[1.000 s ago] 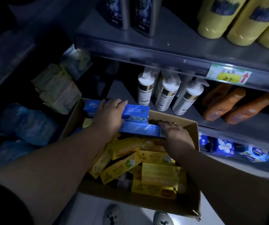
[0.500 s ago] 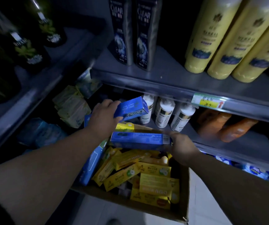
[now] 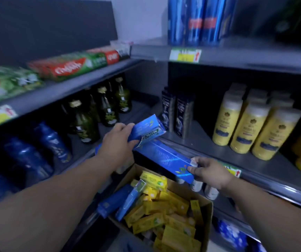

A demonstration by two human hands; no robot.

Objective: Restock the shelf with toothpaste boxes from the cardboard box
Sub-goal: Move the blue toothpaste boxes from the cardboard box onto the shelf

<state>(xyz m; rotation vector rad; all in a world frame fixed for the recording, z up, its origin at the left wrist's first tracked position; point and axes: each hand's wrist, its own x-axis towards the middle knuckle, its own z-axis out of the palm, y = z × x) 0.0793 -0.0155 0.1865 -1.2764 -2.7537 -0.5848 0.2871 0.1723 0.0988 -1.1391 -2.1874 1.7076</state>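
So, left hand (image 3: 118, 140) is wrapped round one blue toothpaste box (image 3: 146, 130), right hand (image 3: 209, 171) pinches the end of a second blue box (image 3: 166, 160). Both are up over the cardboard box (image 3: 207, 219), right by the shelf (image 3: 209, 148) edge.

Bright blue all over the upper toothpaste box (image 3: 146, 131), with green-and-white lettering along its side! The lower toothpaste box (image 3: 166, 160) is the same blue, with a small green mark near its end. Down in the brown cardboard box (image 3: 207, 224) are yellow cartons (image 3: 164, 215) with green-and-white spots, plus blue cartons (image 3: 117, 200). Shelf boxes (image 3: 69, 66) run green, red and white. Dark green bottles (image 3: 86, 122), gold at the neck; deep blue bottles (image 3: 53, 142); yellow bottles (image 3: 244, 128) with white caps and blue labels. The price tag (image 3: 184, 55) is yellow-green with a red arrow, on a grey shelf (image 3: 255, 57).
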